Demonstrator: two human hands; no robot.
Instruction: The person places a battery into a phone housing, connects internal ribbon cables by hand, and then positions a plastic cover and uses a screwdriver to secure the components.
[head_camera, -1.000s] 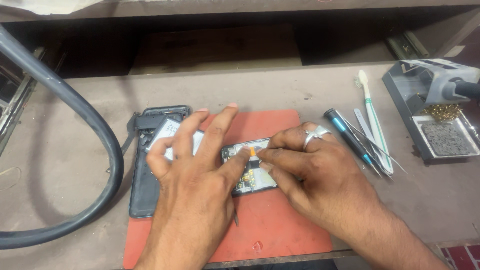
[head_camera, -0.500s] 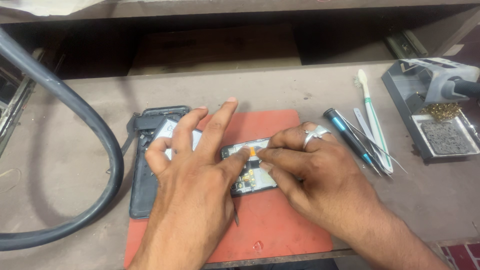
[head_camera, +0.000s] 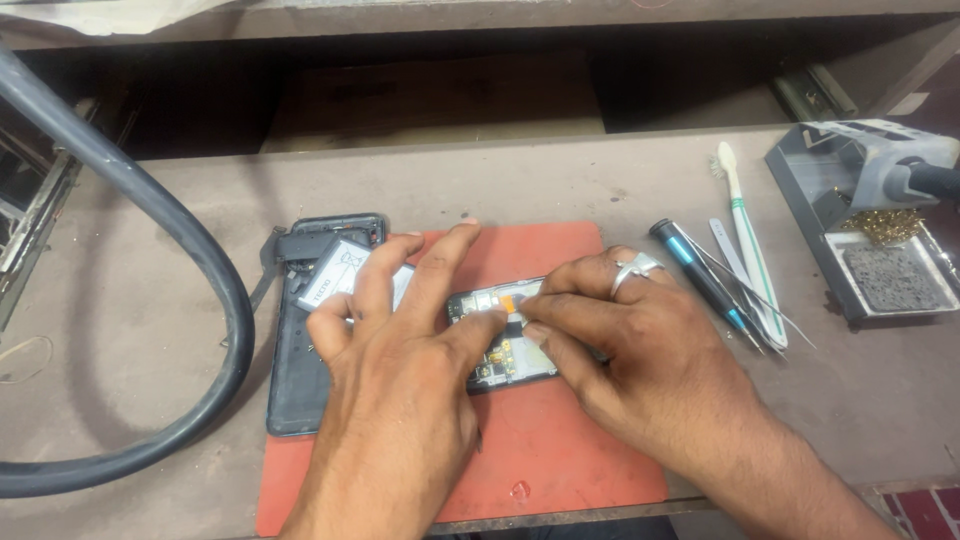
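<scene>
The opened phone (head_camera: 500, 345) lies mid-mat (head_camera: 560, 450), its bare circuit board thin, light and likely fragile, best steadied by its edges. The left hand (head_camera: 400, 390) presses it flat, fingers spread; the right hand (head_camera: 640, 350), at 3 o'clock, pinches a small orange part on it. A screwdriver (head_camera: 700, 280) lies further right.

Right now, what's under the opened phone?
The opened phone lies on the red mat, which lies on the bench. The left hand and right hand cover much of it; underneath is hidden.
</scene>
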